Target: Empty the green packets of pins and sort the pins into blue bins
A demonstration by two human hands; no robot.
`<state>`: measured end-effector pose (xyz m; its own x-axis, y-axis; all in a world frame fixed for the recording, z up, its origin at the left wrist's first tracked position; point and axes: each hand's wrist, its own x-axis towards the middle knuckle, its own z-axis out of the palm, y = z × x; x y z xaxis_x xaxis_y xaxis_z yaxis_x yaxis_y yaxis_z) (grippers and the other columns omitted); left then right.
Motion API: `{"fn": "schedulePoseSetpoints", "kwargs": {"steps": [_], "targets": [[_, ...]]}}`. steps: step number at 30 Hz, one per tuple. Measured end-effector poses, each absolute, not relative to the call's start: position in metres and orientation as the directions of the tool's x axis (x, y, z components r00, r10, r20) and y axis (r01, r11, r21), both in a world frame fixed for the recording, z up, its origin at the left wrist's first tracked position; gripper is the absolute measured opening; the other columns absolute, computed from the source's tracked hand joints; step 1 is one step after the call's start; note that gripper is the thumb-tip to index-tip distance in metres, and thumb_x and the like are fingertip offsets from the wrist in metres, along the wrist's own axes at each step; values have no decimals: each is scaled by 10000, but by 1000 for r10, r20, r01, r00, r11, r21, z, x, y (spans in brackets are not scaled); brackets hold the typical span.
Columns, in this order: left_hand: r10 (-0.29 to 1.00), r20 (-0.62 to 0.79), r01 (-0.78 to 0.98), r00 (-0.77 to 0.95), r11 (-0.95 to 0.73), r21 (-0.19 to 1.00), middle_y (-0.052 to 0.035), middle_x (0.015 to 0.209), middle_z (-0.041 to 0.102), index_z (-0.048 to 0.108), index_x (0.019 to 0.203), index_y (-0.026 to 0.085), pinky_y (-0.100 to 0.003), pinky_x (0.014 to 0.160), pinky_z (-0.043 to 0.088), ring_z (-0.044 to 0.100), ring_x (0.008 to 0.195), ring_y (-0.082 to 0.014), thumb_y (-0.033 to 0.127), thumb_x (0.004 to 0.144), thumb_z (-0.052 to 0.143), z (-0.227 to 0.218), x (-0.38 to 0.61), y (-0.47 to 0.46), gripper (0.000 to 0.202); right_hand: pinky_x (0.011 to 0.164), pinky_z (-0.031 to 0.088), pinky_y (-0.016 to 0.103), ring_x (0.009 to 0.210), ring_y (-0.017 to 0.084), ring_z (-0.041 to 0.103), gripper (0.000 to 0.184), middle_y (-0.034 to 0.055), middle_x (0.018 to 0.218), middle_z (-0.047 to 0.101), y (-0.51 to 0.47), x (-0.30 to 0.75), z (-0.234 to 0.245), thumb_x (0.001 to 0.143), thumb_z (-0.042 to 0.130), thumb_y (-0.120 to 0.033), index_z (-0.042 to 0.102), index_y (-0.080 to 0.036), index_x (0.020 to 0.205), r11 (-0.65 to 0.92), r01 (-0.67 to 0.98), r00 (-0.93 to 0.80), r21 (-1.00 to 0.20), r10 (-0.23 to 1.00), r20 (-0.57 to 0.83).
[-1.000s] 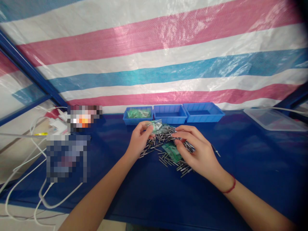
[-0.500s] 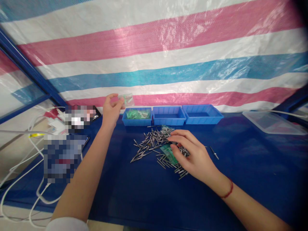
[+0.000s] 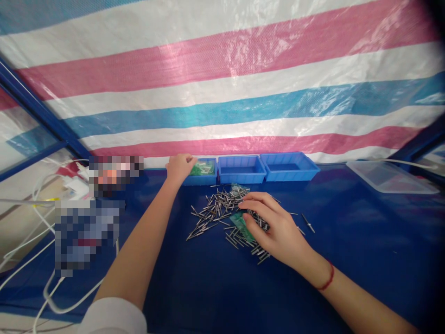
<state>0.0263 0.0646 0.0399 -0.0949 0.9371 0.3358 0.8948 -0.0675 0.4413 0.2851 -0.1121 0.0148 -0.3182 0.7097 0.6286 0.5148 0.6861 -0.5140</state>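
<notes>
Left hand (image 3: 180, 170) at leftmost blue bin (image 3: 205, 179), far edge of surface (image 3: 194, 292); its grip I cannot tell from here. Right hand (image 3: 273, 227) unclenched over metal pins (image 3: 219, 204) and green packet (image 3: 238, 222), short of that edge.

The rivets (image 3: 221, 204) look shiny metal, the bins (image 3: 241, 178) smooth plastic.

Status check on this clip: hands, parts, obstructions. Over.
Left hand at the left blue bin, grip unclear. Right hand over the metal pins, loosely open. Nearer green bag among the pins; right hand blocks part of the pile.
</notes>
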Motion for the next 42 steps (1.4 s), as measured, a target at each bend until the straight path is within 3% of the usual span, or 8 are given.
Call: {"fn": "schedulePoseSetpoints", "kwargs": {"steps": [4,9,13,16,22,31,38,42], "targets": [[934,355,941,-50,-75,329,-146,1149,629,721,973,220,-558,939,356,475,1152,-384,443,826,589,43,40,47,298,902,512,372,1050,222,602,204,99,1116,590,-112,285,15,890,508,-170,608,-221,1059,682,522,-319,-512,713,624],[874,464,918,149,-297,265,-102,1174,621,646,1152,221,-450,981,371,505,1126,-285,380,928,461,43,61,2,331,891,511,399,1038,239,603,198,94,1075,612,-109,286,14,884,505,-179,612,-225,1044,671,534,-290,-514,717,634],[813,310,763,493,-575,296,-52,1065,675,686,1047,240,-367,934,418,575,1002,-227,352,930,478,31,72,-38,264,868,506,400,985,235,614,190,85,1025,640,-102,289,10,882,503,-176,611,-219,1032,633,566,-254,-528,743,619],[814,255,747,522,-581,323,-60,1040,683,690,1025,222,-346,887,438,589,943,-215,343,936,471,21,73,-55,266,840,489,411,927,242,614,172,81,965,665,-99,294,5,885,519,-206,615,-205,1028,598,653,-306,-464,769,561],[797,260,729,545,-603,324,-72,1056,672,687,1032,203,-349,906,432,582,959,-215,323,928,486,14,72,-58,257,791,460,452,905,280,573,369,99,974,648,-98,294,-4,832,615,-515,656,-212,1038,606,763,-498,-226,773,392],[745,259,655,615,-665,358,-75,1050,668,688,1060,214,-357,890,432,565,973,-221,350,929,500,21,81,-72,266,789,463,431,938,274,563,395,100,1015,631,-101,293,-7,764,681,-532,696,-205,986,642,734,-541,-221,750,380],[728,251,658,638,-684,314,-64,1039,671,678,1044,192,-343,898,427,574,975,-204,302,939,483,18,82,-72,247,822,437,395,954,235,569,134,66,1033,644,-106,290,0,853,611,-283,720,-222,902,646,724,-558,-242,755,346],[712,270,627,648,-700,342,-66,1067,673,667,1050,179,-347,920,421,577,985,-207,295,938,480,18,84,-73,247,775,420,392,899,226,589,167,57,949,665,-106,290,4,890,554,-205,703,-201,815,641,739,-521,-207,739,428]]}}
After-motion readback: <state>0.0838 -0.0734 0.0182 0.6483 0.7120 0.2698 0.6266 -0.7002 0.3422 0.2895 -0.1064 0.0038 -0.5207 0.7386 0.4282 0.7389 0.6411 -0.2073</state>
